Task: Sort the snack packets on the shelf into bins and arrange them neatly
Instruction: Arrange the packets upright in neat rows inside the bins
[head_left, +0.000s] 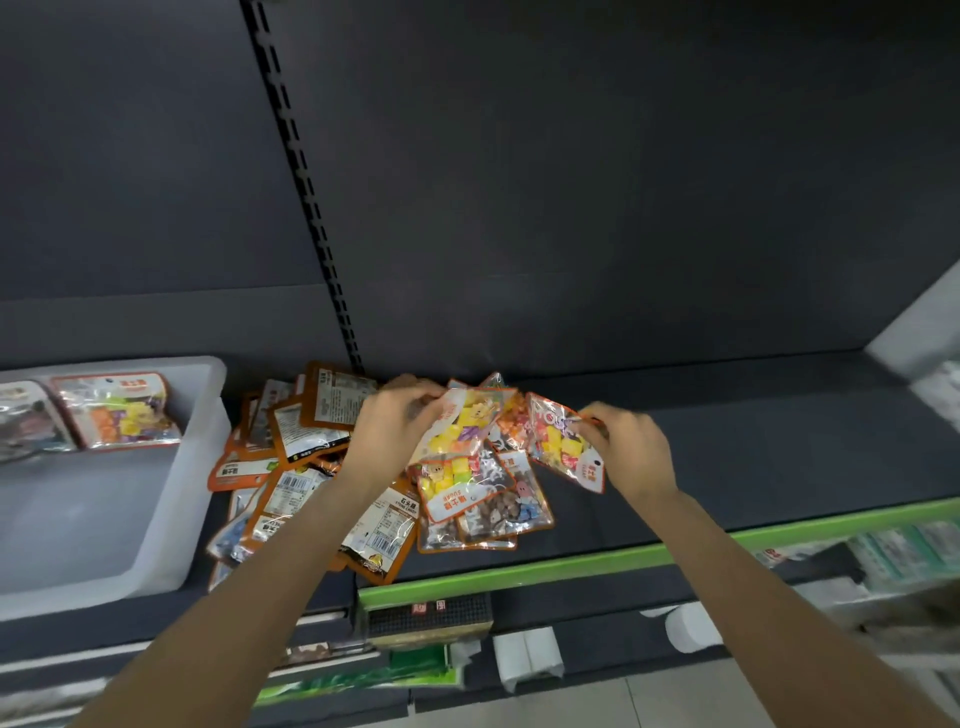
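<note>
Packets (322, 467) lie in a loose heap on the dark shelf (753, 441), just right of a white bin (156, 519) that already holds a candy packet (122, 410) at its far end. Over the heap, the left hand (395, 421) pinches the top edge of a clear packet of yellow sweets (462, 426), while the right hand (628, 447) curls its fingers round the edge of a second sweets packet (563, 441); both packets are raised above the pile and nearly touch. A green strip (571, 564) runs along the shelf's front edge.
</note>
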